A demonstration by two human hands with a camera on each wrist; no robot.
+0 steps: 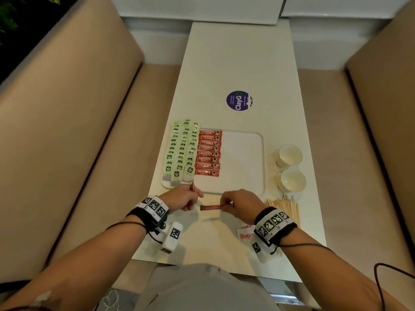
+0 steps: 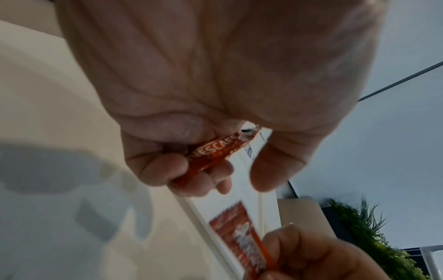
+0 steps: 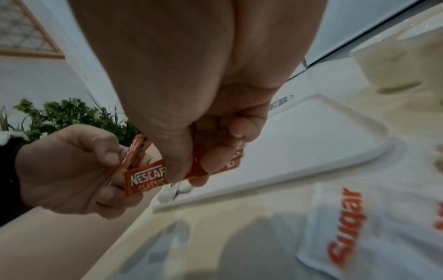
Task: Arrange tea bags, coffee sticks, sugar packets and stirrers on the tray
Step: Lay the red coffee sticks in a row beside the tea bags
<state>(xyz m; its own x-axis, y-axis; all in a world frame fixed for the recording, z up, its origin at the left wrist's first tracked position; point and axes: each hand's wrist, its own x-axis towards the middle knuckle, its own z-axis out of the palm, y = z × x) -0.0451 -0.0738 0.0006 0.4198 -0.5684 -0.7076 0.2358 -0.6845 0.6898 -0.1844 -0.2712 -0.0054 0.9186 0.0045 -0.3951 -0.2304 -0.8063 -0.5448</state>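
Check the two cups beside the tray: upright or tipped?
Upright. Both cups stand mouth-up on the table, their insides showing.

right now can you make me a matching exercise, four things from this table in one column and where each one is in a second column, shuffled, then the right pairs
Things:
1. tea bags
2. stirrers
3. sugar packets
4. cups

Places:
A. on the table right of the tray
B. under the right hand wrist
C. in rows at the tray's left edge
D. loose pile near the tray's right front corner

Pairs: 1-C, 2-D, 3-B, 4-A
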